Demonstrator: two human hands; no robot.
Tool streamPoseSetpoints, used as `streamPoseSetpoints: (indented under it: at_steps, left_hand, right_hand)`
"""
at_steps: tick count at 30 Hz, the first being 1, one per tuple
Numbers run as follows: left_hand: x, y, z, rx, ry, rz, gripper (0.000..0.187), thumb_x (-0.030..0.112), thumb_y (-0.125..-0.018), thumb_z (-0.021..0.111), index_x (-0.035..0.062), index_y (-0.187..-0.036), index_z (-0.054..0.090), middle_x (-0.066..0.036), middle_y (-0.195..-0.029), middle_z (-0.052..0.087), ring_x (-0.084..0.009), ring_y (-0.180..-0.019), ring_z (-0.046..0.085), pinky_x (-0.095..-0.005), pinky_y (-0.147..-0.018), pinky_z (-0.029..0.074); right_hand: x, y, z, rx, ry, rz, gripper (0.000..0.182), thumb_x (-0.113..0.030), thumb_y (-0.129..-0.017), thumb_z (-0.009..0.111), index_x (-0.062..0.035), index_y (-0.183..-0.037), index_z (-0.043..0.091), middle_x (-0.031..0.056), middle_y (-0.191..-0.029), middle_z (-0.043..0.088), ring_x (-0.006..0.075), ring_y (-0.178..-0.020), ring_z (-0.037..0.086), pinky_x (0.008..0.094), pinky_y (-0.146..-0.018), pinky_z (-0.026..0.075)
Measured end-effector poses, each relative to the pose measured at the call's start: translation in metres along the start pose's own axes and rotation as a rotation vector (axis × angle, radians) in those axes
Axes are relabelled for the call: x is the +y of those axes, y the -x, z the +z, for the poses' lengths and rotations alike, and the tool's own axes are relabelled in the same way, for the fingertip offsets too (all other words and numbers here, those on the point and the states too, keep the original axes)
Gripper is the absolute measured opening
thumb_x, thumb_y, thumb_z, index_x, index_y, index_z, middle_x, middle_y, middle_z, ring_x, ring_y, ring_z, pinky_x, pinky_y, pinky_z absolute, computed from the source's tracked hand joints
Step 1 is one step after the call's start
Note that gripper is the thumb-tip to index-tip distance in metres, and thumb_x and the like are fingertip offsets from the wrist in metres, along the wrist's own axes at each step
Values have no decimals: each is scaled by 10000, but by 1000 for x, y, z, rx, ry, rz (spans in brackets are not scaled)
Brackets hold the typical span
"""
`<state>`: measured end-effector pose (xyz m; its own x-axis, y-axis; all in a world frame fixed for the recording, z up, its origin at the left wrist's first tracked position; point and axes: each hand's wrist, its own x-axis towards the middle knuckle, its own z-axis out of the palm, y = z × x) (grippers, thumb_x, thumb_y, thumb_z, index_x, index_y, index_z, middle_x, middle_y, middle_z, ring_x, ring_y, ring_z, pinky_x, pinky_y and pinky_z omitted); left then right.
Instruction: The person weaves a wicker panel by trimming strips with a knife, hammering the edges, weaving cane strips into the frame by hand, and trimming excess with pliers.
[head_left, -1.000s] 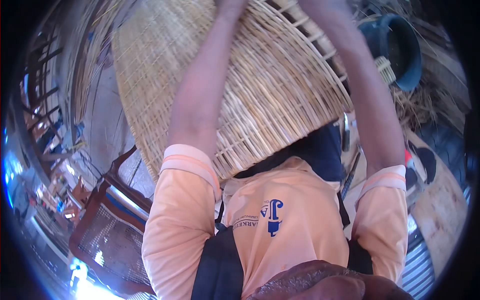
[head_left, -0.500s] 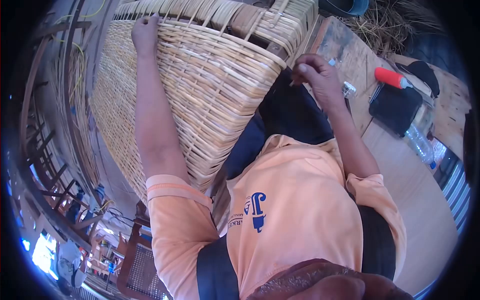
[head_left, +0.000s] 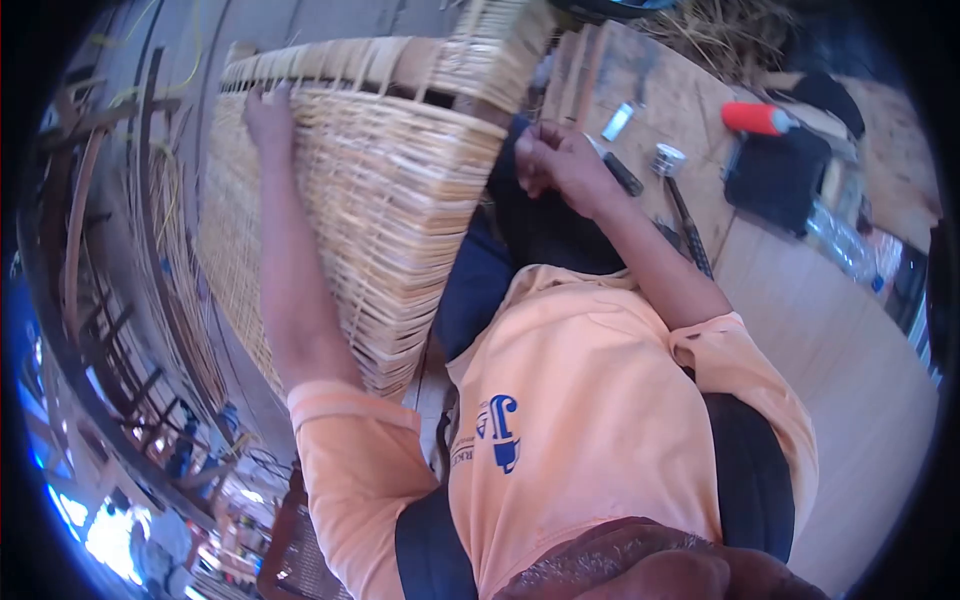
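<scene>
At the upper edge of a pale, tightly woven cane panel [head_left: 370,190], the left hand [head_left: 270,118] rested with bent fingers.
Beyond the panel's near corner I saw the right hand [head_left: 562,168], loosely curled and just apart from the weave. Blur and angle hid both sets of fingertips, so I couldn't tell what either gripped. Compared with the previous frame, the panel's corner and the right hand had shifted left in my view.

Wooden worktop [head_left: 820,350]: red bottle [head_left: 755,119], black flat item [head_left: 778,178] beside clear plastic bottle [head_left: 843,240]; dark-handled tool [head_left: 690,228] near silvery piece [head_left: 668,159].
</scene>
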<state>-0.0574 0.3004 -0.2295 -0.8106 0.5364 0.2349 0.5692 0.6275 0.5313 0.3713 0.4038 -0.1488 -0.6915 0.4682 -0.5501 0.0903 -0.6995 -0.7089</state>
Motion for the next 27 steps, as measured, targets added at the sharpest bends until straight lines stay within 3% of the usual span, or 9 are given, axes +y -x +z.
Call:
streamPoseSetpoints:
  at_steps: [3,5,7,11,14,17,21,26,27]
  left_hand:
    - [85,31,-62,-253,144,65,311,244,-890,606,13,-1095,643,-150,-1169,612,-269,-1061,573,-347,-960,418]
    - [122,54,-80,-341,245,127,272,201,-900,593,12,-1090,641,-145,-1158,613,-258,-1058,574,-341,-963,417]
    - [153,77,-91,-426,335,181,236,158,-910,580,12,-1086,639,-140,-1147,614,-248,-1056,576,-334,-967,415]
    - [198,119,-105,-445,275,351,221,105,-919,570,20,-1110,639,-108,-1164,615,-221,-1130,552,-332,-982,409]
    - [222,142,-128,-392,185,490,229,73,-900,578,12,-1113,635,-120,-1192,598,-245,-1149,539,-344,-995,406]
    - [249,167,-143,-379,192,625,230,50,-860,608,13,-1086,634,-129,-1169,595,-280,-1135,535,-378,-984,408]
    - [276,201,-139,-405,244,746,246,47,-792,659,41,-1036,638,-117,-1101,608,-320,-1102,539,-423,-957,414]
    - [292,242,-97,-523,315,750,241,50,-773,666,43,-1013,638,-109,-1087,618,-326,-1072,553,-438,-929,421]
    - [295,249,-80,-544,345,741,241,62,-771,669,39,-1008,635,-111,-1074,621,-326,-1054,560,-439,-915,426]
  right_hand:
    - [-32,35,-20,278,448,-8,192,-222,-902,620,-34,-940,610,0,-711,579,71,-579,563,215,-540,472]
    - [-13,27,-91,379,570,-176,199,-202,-906,594,-19,-973,637,15,-728,612,77,-568,560,221,-502,444]
    - [-13,30,-132,642,738,-270,181,-169,-906,583,-16,-981,643,42,-736,619,107,-627,578,247,-579,475]
    - [-35,57,-164,820,993,-404,205,-190,-906,579,-25,-1003,654,97,-806,668,188,-749,645,294,-706,507]
    - [-31,71,-190,858,1066,-214,383,-331,-869,619,-32,-1108,626,172,-980,681,287,-940,659,353,-836,497]
    - [-5,70,-199,747,1105,215,780,-560,-740,660,-33,-1290,496,230,-1196,603,348,-1119,588,401,-944,449]
    - [9,58,-205,834,1116,183,712,-522,-742,665,-25,-1237,541,242,-1175,611,356,-1122,586,412,-941,449]
    - [-15,45,-250,662,797,147,528,-470,-731,653,20,-930,654,136,-813,676,207,-711,642,313,-652,489]
    - [-11,40,-262,678,787,134,384,-437,-781,652,-65,-878,638,1,-628,521,65,-468,449,233,-368,242]
